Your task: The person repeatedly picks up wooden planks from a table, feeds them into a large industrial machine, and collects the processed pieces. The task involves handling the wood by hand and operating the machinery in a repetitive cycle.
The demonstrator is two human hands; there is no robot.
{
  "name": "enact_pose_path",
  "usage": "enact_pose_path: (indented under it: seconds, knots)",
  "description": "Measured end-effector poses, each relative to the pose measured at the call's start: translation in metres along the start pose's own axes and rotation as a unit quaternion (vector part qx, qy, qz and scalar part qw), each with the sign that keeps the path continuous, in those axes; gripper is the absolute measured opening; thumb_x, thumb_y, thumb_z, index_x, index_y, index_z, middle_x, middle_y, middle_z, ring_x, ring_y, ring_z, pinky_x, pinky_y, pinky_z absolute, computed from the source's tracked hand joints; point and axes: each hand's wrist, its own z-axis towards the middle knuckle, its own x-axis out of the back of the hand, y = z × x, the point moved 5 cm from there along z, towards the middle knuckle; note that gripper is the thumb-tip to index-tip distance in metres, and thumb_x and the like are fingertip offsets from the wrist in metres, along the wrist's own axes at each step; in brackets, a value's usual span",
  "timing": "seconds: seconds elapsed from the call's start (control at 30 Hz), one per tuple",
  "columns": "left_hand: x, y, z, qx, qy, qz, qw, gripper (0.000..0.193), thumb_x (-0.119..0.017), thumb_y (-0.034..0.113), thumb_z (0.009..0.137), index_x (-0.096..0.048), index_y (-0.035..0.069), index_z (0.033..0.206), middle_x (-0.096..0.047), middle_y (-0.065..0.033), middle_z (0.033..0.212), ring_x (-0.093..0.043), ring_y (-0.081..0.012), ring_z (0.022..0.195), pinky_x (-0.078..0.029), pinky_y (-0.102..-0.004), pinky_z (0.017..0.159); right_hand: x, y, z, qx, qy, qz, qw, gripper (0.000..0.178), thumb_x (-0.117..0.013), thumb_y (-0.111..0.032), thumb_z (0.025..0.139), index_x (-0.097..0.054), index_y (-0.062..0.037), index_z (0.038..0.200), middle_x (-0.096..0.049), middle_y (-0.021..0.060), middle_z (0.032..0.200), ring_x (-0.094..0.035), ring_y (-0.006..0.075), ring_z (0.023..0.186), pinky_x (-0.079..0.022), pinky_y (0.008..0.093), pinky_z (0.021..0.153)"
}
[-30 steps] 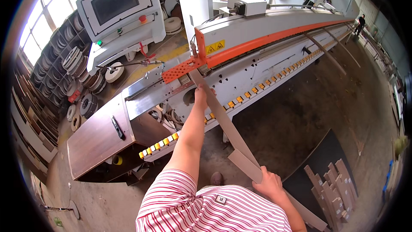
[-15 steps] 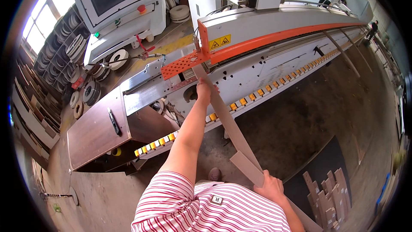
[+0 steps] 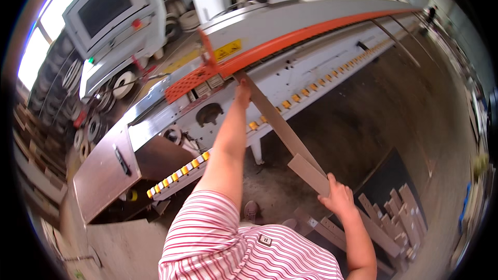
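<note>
A long, narrow taupe board [image 3: 275, 119] slants from beneath the machine's orange guard down toward my right side. Near its far end my left hand [image 3: 243, 94] is closed on its left edge, arm stretched out; some fingers are hidden. My right hand [image 3: 338, 197] is closed around the near part of the long board together with a shorter board [image 3: 309, 174] of the same colour. That shorter piece overlaps the long board and sticks out to its left. The long board's far tip is hidden under the orange guard [image 3: 220, 67].
The machine bed [image 3: 311, 67] runs away to the right, edged with yellow rollers [image 3: 295, 97]. A black knife-like tool [image 3: 122, 159] lies on a brown cabinet [image 3: 104, 176] at left. Stacked narrow boards [image 3: 399, 218] are at lower right. A distant person [image 3: 431, 14] stands far right.
The long board has shifted right along the machine, with my hands moving along on it. The board's far end is now under the long orange rail. My view has turned, too.
</note>
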Motion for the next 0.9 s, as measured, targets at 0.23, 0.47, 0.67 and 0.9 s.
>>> enact_pose_path:
  seconds: [0.23,0.47,0.67,0.9]
  knots:
    - [-0.014,-0.038,-0.258,-0.116,-0.175,-0.052,0.976,0.04,-0.063,0.041,0.092,-0.047,0.011,0.113,-0.055,-0.002,0.105,-0.054,-0.0155,0.095,-0.045,-0.0362,0.086,0.037,-0.007,-0.012,-0.075,0.002,0.014,0.997,0.06,-0.078,-0.02,0.068,-0.046,0.0019,0.113,-0.067,0.0251,0.097,-0.068,0.0419,0.083,-0.057,0.0459,0.073]
    - [-0.021,-0.048,-0.429,0.017,-0.29,-0.016,0.957,0.043,-0.057,0.029,0.1,-0.038,0.004,0.129,-0.055,-0.0097,0.106,-0.059,-0.0204,0.105,-0.049,-0.0381,0.094,-0.015,-0.094,-0.008,-0.008,-0.322,0.519,0.792,0.053,-0.07,-0.022,0.072,-0.053,0.0,0.117,-0.056,0.0053,0.085,-0.056,0.0133,0.064,-0.048,0.0271,0.053]
    - [0.022,-0.023,-0.347,-0.033,-0.231,-0.08,0.969,0.034,-0.052,0.03,0.1,-0.045,0.003,0.118,-0.057,-0.0067,0.086,-0.062,-0.0192,0.084,-0.05,-0.0332,0.071,-0.064,-0.09,-0.032,0.039,-0.263,0.505,0.821,0.052,-0.077,-0.034,0.076,-0.057,-0.0017,0.111,-0.06,0.0051,0.086,-0.055,0.0108,0.059,-0.048,0.0272,0.054]
    - [0.111,0.01,-0.176,0.018,-0.08,-0.279,0.957,0.033,-0.046,0.031,0.104,-0.049,-0.001,0.112,-0.063,-0.0145,0.104,-0.065,-0.0261,0.094,-0.054,-0.0453,0.093,-0.061,-0.033,-0.108,-0.001,-0.05,0.127,0.991,0.057,-0.078,-0.039,0.073,-0.053,-0.0006,0.106,-0.069,0.0246,0.092,-0.068,0.0421,0.089,-0.053,0.0478,0.077]
